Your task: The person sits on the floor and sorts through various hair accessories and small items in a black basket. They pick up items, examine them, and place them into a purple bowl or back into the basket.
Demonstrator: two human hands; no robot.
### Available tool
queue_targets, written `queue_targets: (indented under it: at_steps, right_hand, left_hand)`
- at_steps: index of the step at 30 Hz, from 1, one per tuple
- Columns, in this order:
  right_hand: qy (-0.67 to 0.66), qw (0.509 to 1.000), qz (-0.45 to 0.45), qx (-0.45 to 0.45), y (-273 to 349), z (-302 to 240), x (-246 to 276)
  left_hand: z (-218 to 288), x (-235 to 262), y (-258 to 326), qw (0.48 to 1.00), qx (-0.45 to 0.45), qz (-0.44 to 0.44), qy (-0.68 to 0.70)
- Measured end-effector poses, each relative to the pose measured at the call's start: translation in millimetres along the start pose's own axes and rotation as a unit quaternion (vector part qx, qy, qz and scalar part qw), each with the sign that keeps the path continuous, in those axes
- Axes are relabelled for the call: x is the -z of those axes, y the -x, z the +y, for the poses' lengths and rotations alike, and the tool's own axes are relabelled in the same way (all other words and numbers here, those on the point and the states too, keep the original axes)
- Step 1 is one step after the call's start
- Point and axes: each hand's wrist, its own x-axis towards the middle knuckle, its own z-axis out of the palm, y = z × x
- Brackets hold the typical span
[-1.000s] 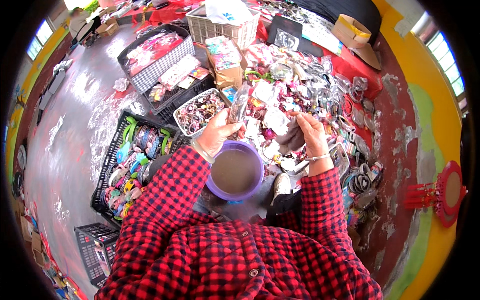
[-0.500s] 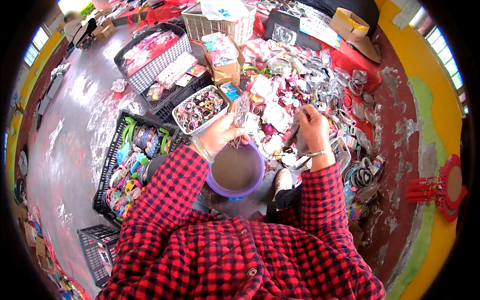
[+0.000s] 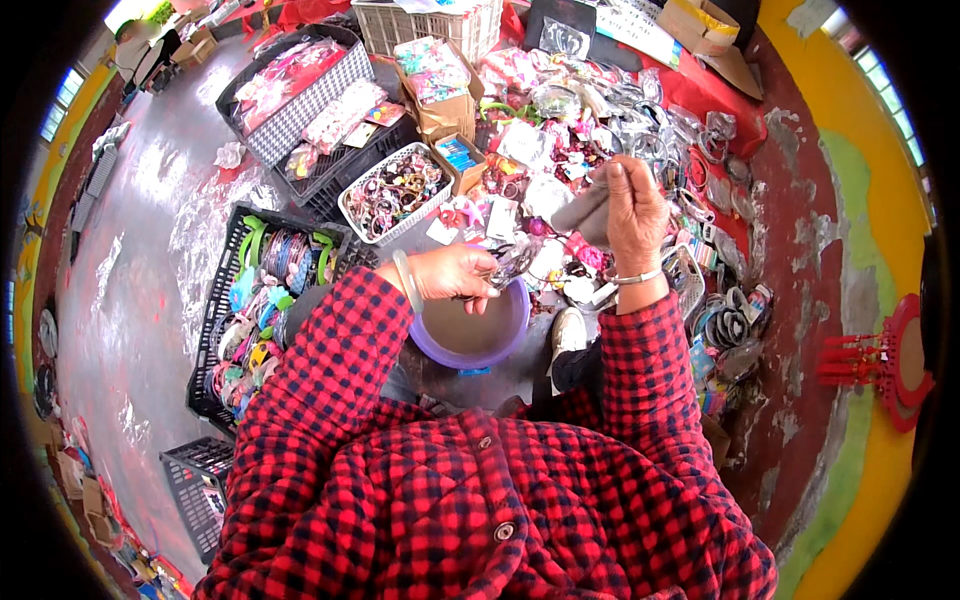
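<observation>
your left hand (image 3: pixel 455 272) sits over the far rim of the round purple plastic bowl (image 3: pixel 470 335), fingers closed around a small clear, shiny packet (image 3: pixel 510 262) that sticks out to the right. the bowl rests on the floor just in front of your knees, near the middle of the scene; its inside looks dull brown.

your right hand (image 3: pixel 632 208) is raised to the right of the bowl and farther out, fingers pinched on a small flat grey piece (image 3: pixel 583 212) held up above the pile. a pale bangle sits on that wrist, another on the left wrist.

beyond both hands: a dense heap of small packaged hair accessories and trinkets (image 3: pixel 560 150) on a red cloth. left of it, a white wire basket of mixed small ornaments (image 3: pixel 392 190). farther left and nearer, a black plastic crate of coloured hairbands (image 3: pixel 262 290). a second black crate (image 3: pixel 195 480) lies at near left, contents unclear.
</observation>
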Motion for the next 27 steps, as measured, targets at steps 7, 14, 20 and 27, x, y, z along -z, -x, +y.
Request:
queue_targets:
  at_steps: [7, 14, 20, 27]
  right_hand:
    - [-0.012, 0.93, -0.333, 0.156, 23, -49, -31]
    - [-0.016, 0.922, -0.375, 0.093, 20, -51, -16]
    - [0.095, 0.947, -0.244, 0.186, 15, -39, -25]
    - [0.231, 0.909, -0.313, 0.154, 51, -28, -61]
  left_hand:
    - [-2, 6, -1, 0.993, -0.071, 0.058, -0.077]
    - [-4, 15, -6, 0.954, -0.196, 0.206, 0.094]
    - [7, 4, 5, 0.967, -0.169, 0.188, -0.013]
    - [17, -11, 6, 0.97, -0.105, 0.195, -0.102]
